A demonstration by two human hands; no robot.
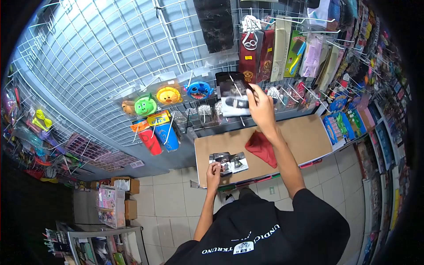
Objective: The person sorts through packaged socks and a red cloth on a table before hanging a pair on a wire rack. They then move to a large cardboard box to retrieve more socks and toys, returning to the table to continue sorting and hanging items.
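My right hand (261, 106) is raised to the wire rack, its fingers closed on the edge of a dark and white packet (236, 101) at a hook. Lower down, my left hand (213, 173) holds several small packets with dark and white pictures (236, 162) over the left part of the brown table (304, 139). A red cloth (263, 149) lies crumpled on the table, below my right forearm. Just left of the raised packet, a blue character-face item (198, 90) hangs in clear wrap.
Yellow (168, 95) and green (145, 106) face items hang on the grid, with red (150, 140) and blue (166, 136) pouches below. Combs and brushes (297, 56) hang at upper right. Boxed goods (338, 128) stand at the table's right end. A glass case (108, 247) is at lower left.
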